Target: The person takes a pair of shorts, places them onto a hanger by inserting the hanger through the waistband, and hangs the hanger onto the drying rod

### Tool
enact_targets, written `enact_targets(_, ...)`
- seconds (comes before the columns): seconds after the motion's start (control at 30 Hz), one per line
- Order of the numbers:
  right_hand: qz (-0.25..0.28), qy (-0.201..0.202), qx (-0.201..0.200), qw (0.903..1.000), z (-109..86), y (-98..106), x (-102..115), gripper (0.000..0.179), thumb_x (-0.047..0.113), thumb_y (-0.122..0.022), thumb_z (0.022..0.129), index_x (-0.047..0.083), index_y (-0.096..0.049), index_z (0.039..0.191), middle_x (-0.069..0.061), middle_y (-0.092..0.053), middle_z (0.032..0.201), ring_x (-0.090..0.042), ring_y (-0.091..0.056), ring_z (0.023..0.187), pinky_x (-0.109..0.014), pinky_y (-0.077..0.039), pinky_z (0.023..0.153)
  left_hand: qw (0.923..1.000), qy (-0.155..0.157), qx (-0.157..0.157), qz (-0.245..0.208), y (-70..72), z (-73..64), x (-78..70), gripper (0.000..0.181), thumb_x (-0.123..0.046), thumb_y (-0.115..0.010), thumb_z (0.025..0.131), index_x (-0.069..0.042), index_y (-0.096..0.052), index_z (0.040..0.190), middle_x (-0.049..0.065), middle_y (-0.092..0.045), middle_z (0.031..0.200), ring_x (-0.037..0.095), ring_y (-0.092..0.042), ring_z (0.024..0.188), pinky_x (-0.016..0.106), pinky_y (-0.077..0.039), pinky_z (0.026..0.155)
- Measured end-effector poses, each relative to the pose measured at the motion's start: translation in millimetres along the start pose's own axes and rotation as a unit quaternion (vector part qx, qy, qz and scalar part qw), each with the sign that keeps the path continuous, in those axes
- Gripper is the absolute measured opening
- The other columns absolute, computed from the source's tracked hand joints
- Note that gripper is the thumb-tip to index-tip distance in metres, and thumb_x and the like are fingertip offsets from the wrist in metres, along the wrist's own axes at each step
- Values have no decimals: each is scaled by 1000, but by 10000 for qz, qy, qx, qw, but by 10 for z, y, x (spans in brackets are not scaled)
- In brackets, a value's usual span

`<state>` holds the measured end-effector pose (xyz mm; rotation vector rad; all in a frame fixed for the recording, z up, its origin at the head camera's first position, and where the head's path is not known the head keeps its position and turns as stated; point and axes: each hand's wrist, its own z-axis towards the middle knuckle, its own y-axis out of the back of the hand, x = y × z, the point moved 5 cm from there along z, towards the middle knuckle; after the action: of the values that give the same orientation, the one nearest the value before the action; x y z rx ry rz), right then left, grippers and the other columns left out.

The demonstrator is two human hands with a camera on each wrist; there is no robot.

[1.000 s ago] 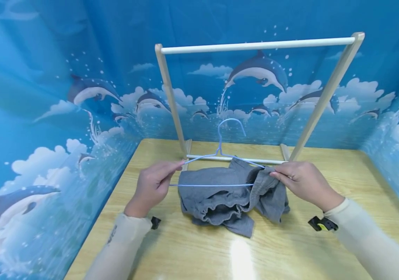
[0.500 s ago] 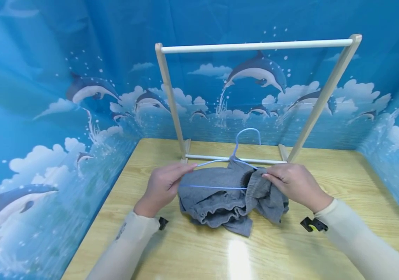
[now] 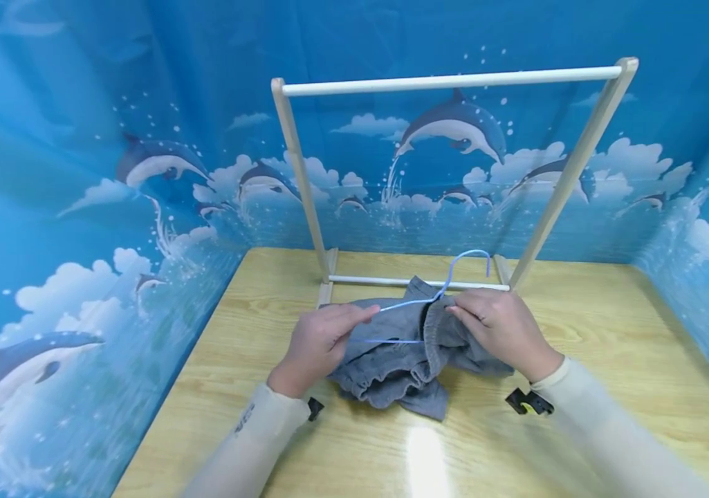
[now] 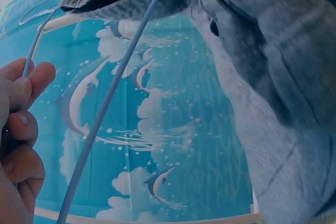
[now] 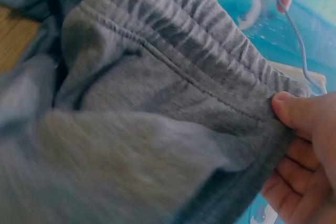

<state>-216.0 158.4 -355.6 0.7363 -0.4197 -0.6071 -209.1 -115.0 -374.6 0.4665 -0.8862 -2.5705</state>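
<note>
A blue wire hanger [image 3: 404,303] is held by its left shoulder between the thumb and fingers of my left hand [image 3: 323,344]. My right hand [image 3: 505,329] pinches the waistband of grey elastic-waist pants [image 3: 385,373], which lie bunched on the table. The hanger's right end is inside the waist opening, hidden by the cloth. Its hook leans to the right, above the right hand's knuckles. In the left wrist view the bottom wire [image 4: 113,93] runs up into the cloth. The right wrist view shows the gathered waistband [image 5: 210,40] with the thumb on its edge.
Behind the pants stands a wooden rack with a white top bar [image 3: 454,81] and a low crossbar [image 3: 366,280] near the tabletop. The wood-grain table [image 3: 223,415] extends to both sides. Blue dolphin-print curtains [image 3: 142,69] enclose the back and sides.
My left hand has pushed the hanger rightward, and its right end has gone deeper into the waistband. The hook has tilted right and lower. The right hand has drawn the waistband leftward over the wire.
</note>
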Motion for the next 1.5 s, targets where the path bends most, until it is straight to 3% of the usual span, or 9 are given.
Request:
enact_targets(0.3, 241, -7, -262, 9994, 57, 44, -11, 11, 4, -78, 88, 9, -80, 98, -6, -78, 95, -23, -75, 84, -41, -60, 68, 9989, 75, 171, 439, 158, 173, -13, 46, 8, -53, 97, -17, -75, 129, -1, -78, 104, 13, -73, 92, 30, -59, 72)
enact_targets(0.67, 674, -1107, -331, 9910, -77, 90, -101, 34, -4, -78, 88, 8, -76, 120, -3, -78, 109, -15, -72, 89, -17, -49, 76, 9962, 346, 603, 525, 175, 331, -91, 35, -7, -61, 103, -19, -71, 134, -3, -76, 113, 13, -70, 102, 31, -59, 84)
enact_targets(0.93, 992, -1351, -1453, 9751, -91, 235, -137, 30, -15, -78, 81, 0, -79, 107, -12, -77, 94, 7, -64, 84, -8, -46, 74, 9915, 482, -1196, 176, 521, 312, -116, 13, -8, -63, 83, -6, -51, 85, 7, -51, 84, 24, -46, 79, 38, -38, 75)
enact_targets(1.0, 1118, -1500, -1687, 9678, -87, 268, -160, 29, -16, -78, 81, -2, -78, 107, -15, -77, 93, 13, -61, 86, -6, -46, 75, 9956, 692, -630, 13, 512, 295, -125, 23, -13, -65, 88, -11, -46, 77, 2, -44, 73, 18, -42, 67, 32, -36, 65)
enact_targets(1.07, 1182, -1616, -1839, 9623, -86, 299, -165, 28, -17, -77, 82, -4, -78, 107, -18, -77, 93, 14, -61, 87, -6, -46, 75, 9880, 1373, 677, -212, 385, 261, -89, 25, -27, -69, 95, -16, -53, 80, -3, -49, 73, 13, -46, 65, 29, -40, 61)
enact_targets(1.17, 1218, -1734, -2048, 9556, -86, 325, -167, 27, -16, -77, 83, -4, -78, 107, -16, -77, 94, 13, -62, 86, -6, -47, 73, 9238, 2657, 2751, -204, 117, 106, 28, 39, -52, -74, 93, -18, -67, 111, -2, -69, 101, 14, -64, 87, 35, -54, 77)
enact_targets(1.27, 1288, -1789, -2273, 9485, -99, 345, -172, 27, -17, -77, 82, -5, -78, 106, -6, -76, 94, 11, -63, 83, -7, -47, 72, 8685, 3222, 3768, -23, -89, -39, 158, 58, -53, -75, 92, -18, -64, 136, 1, -69, 128, 21, -66, 114, 43, -53, 95)
enact_targets(1.33, 1325, -1732, -2391, 9462, -107, 353, -177, 28, -18, -77, 81, -5, -78, 105, -2, -75, 95, 10, -64, 83, -7, -48, 72, 8658, 3124, 3906, 148, -167, -66, 237, 36, -40, -71, 97, -15, -70, 122, 3, -73, 111, 22, -68, 100, 43, -55, 87)
enact_targets(1.5, 1280, -1474, -2470, 9492, -116, 371, -203, 32, -22, -76, 77, -7, -78, 105, -13, -75, 94, 9, -63, 89, -9, -48, 79, 9024, 2867, 3200, 311, -184, -17, 438, 26, -16, -53, 104, -17, -53, 78, 0, -47, 68, 18, -49, 64, 36, -44, 62)
